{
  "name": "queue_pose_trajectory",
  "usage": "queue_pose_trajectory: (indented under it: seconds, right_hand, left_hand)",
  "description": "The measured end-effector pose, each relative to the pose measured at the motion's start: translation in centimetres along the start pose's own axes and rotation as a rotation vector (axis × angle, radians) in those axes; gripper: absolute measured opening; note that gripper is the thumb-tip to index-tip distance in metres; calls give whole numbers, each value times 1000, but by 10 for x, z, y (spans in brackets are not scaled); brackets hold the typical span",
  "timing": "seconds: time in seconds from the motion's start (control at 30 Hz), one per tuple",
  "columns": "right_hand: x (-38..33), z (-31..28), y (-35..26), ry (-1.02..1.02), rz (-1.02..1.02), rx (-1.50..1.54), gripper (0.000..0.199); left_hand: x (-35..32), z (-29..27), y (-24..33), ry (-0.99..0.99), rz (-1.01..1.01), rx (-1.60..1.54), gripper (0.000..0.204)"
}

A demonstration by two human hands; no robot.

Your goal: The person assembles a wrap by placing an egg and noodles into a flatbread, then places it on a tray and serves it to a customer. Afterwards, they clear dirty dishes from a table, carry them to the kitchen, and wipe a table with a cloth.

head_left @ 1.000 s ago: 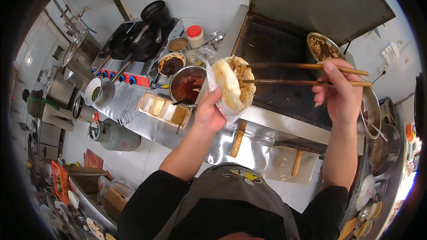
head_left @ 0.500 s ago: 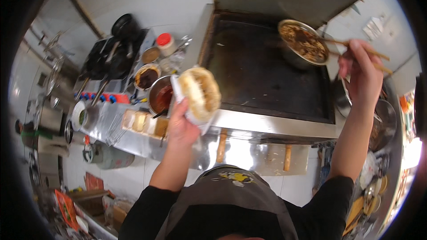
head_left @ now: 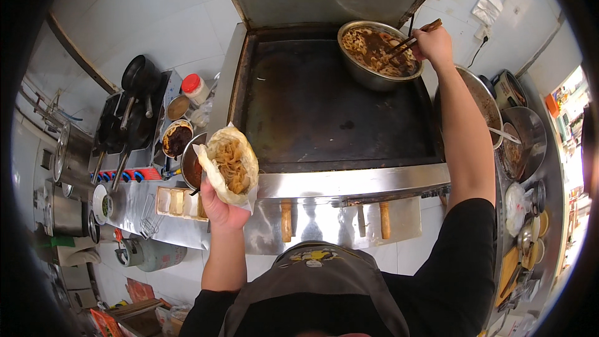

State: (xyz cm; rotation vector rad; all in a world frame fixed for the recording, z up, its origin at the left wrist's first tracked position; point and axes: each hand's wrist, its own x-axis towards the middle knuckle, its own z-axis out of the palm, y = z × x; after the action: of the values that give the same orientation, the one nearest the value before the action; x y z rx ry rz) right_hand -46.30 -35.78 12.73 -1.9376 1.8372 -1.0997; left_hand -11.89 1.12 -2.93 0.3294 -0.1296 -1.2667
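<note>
In my left hand is a split flatbread pocket in white paper, its opening turned up and brownish shredded filling showing inside. The fingers wrap its underside, in front of the counter's left part. My right hand reaches far forward and grips a pair of wooden chopsticks. Their tips dip into a metal pot of sliced food in dark sauce, which stands at the back right of the flat black griddle. The right fingertips are partly hidden behind the hand.
Left of the griddle stand a red-lidded jar, a bowl of dark sauce and a stove with black pans. A sectioned box sits on the counter. Right of my arm are a large pot and a steel bowl.
My right hand has swung the chopsticks round, their tips now pointing down into the pot. The bread has turned so its filled opening faces up. The whole view has shifted.
</note>
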Motion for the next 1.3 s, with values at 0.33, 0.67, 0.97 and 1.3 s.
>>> queue_pose_trajectory:
  seconds: [0.33,0.67,0.97,1.3]
  right_hand:
    - [17,-65,-14,111,17,550,18]
    - [14,-93,-8,178,12,708,19]
    - [5,-85,15,152,68,784,18]
    - [0,-96,14,96,37,965,20]
  left_hand:
    - [6,12,-16,-60,-75,17,65]
    - [59,76,-37,-140,-176,196,51]
    - [190,111,-108,-189,-214,284,41]
    - [228,117,-161,-135,-274,240,38]
